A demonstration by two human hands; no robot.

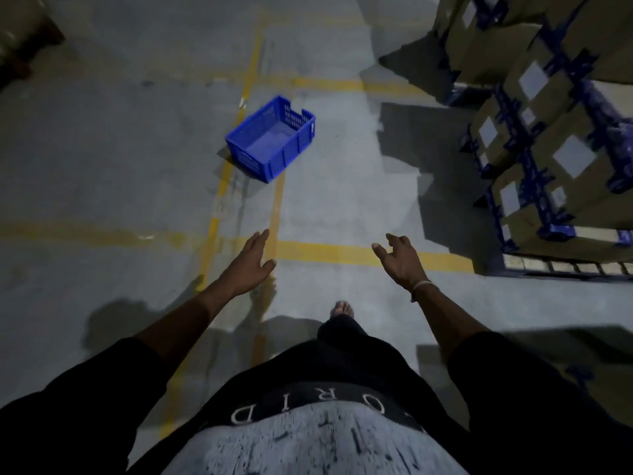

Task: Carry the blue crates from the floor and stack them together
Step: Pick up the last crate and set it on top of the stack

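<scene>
Blue perforated crate (pixel 270 138) sits empty on floor; left hand (pixel 248 265) and right hand (pixel 399 260) spread, ungrasping.

Stacked cardboard boxes (pixel 548 108) with blue strapping stand at right on a grey floor (pixel 102 149) crossed by yellow lines (pixel 342 251).

Ahead of left hand (pixel 247 265): bare floor (pixel 325 207) up to blue crate (pixel 272 138); crate top open.
Between hands: unobstructed.
Beyond right hand (pixel 399 260): stacked cartons (pixel 548 132) on pallet (pixel 565 267) block the right side.

Head-worn view, steeply down, floorward
</scene>
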